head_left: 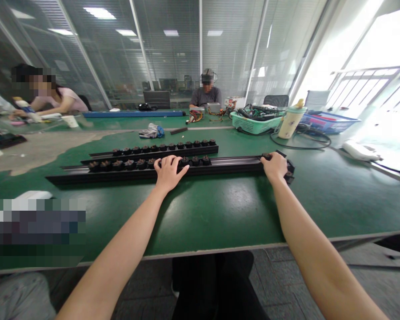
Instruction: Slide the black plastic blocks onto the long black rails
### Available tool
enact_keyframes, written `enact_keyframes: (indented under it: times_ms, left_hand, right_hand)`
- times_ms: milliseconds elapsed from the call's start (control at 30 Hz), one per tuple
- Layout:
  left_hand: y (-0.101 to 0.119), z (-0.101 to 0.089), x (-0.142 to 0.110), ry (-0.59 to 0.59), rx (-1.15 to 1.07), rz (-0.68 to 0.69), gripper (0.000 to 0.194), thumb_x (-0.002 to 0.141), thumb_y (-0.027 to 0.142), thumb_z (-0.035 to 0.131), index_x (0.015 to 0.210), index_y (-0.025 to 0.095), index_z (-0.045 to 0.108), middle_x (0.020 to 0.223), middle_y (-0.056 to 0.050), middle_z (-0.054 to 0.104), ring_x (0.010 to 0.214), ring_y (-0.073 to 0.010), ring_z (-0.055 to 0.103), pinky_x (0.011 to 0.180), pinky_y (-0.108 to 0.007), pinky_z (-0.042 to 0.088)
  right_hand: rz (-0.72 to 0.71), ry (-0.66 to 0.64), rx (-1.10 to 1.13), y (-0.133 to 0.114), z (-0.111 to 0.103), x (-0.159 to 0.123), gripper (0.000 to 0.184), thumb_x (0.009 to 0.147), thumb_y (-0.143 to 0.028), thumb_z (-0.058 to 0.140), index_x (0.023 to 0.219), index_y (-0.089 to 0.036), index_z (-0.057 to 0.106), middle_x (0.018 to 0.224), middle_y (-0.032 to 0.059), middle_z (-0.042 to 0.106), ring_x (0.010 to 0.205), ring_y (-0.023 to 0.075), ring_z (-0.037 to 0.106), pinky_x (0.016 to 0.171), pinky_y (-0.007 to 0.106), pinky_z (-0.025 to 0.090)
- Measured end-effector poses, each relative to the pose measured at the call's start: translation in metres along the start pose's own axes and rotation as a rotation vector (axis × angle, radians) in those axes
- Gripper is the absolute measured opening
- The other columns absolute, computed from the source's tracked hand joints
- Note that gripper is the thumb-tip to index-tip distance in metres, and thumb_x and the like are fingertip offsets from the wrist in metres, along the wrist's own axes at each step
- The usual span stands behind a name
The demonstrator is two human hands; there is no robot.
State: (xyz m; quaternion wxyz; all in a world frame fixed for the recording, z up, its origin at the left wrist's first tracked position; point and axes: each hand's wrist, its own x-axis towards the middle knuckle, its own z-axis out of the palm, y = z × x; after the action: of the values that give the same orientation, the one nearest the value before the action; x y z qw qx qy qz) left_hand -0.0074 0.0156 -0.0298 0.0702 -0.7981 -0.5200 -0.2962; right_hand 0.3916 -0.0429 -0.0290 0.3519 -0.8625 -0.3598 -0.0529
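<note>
Left grip [169, 173] on black rail [220, 166], right grip [274, 166] on its end

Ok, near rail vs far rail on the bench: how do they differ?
The near rail has the left hand mid-length and the right hand at its right end; the far rail has neither. The near rail's knobs stop well short of its right end; the far rail's knobs run almost to its right end. Both are black and lie parallel on the green bench.

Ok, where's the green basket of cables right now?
In the head view, the green plastic basket sits upper right on the bench, beside a cream bottle.
</note>
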Motion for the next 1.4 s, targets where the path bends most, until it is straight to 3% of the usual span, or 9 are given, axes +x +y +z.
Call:
enact_keyframes:
  times_ms: [1400]
  left_hand:
    - [0.002,-0.001,0.0,-0.006,0.009,-0.004,0.043,0.102,0.055,0.048,0.133,0.03,0.065,0.139,-0.011,0.062,0.136,-0.0326,0.048,0.124,-0.058,0.019]
  right_hand:
    - [0.026,0.061,0.026,0.013,0.004,0.013,0.033,0.085,-0.031,0.067,0.116,-0.019,0.073,0.113,0.0148,0.069,0.106,0.03,0.062,0.096,0.047,0.053]
